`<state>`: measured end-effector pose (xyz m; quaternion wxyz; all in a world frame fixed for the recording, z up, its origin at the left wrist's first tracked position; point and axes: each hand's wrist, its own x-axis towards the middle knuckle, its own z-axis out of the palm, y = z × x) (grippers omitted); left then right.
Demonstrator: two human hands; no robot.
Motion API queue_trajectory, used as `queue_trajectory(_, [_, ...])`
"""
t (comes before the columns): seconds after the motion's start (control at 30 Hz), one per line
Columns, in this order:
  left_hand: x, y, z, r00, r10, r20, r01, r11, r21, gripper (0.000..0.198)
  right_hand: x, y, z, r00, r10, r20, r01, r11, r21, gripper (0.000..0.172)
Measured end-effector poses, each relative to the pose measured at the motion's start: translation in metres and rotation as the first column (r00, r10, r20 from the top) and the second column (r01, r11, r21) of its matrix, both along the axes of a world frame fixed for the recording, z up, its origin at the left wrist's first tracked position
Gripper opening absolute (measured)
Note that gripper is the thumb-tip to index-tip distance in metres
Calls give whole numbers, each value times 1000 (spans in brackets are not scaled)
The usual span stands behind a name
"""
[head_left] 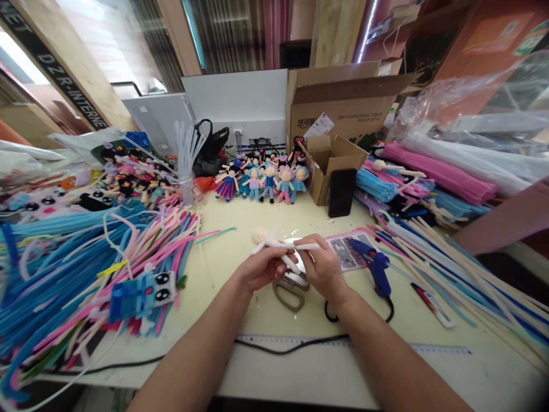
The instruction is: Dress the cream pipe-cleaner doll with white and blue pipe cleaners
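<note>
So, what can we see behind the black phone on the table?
Behind the black phone stands a small open cardboard box, with a larger carton farther back. The phone covers part of the small box; anything hidden between them cannot be seen.

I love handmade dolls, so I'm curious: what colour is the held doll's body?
The doll's body is white; it shows best in the head view.

Legible text, w/ carriers

1. Dk strip (64, 83), 10 o'c.: "NET DZR-INTERNE", wht caps, both ends cut short.
2. Lg cardboard box (355, 106), 1 o'c.: "SOFT CLEAN FACIAL", last word blurred; Chinese chars. to its left, not clearly legible.
3. Wht label (321, 123), 1 o'c., agst same box: print too sm.
4. Ruler (441, 348), 5 o'c.: nos. too sm.
5. Grn/wht sign (532, 41), 2 o'c.: blurred, illeg.
</note>
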<state>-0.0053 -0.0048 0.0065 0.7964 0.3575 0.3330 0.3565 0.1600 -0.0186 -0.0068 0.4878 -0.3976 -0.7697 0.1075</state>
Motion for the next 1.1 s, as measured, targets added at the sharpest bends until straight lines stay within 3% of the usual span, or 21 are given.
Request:
queue_trajectory(0.27, [7, -1, -2, 984, 157, -89, -142, 977, 159, 27, -2, 1, 3, 995, -60, -84, 50, 992, -117, 13])
queue_trajectory(0.4, [7, 0, -2, 972, 203, -114, -173, 958, 229, 27, -2, 4, 0, 981, -96, -170, 47, 962, -269, 12])
queue_trajectory(0.6, [4, 3, -3, 952, 244, -183, -164, 916, 367, 24, -1, 9, 0, 909, -71, -411, -190, 807, -560, 20])
queue_trajectory(0.73, [2, 3, -1, 934, 270, -234, -143, 883, 448, 19, 1, 10, 4, 860, -53, -508, -337, 688, -643, 24])
queue_trajectory(0.8, [2, 3, -1, 936, 268, -230, -139, 878, 458, 19, 1, 9, 5, 834, -49, -549, -386, 660, -645, 25])
queue_trajectory(0.93, [7, 1, -4, 943, 287, -168, -213, 908, 360, 24, -1, 9, 4, 810, -70, -583, -361, 724, -588, 23])
queue_trajectory(1.1, [15, -1, -10, 929, 356, -99, -334, 924, 187, 29, -1, 7, 2, 900, -110, -422, -113, 875, -471, 16])
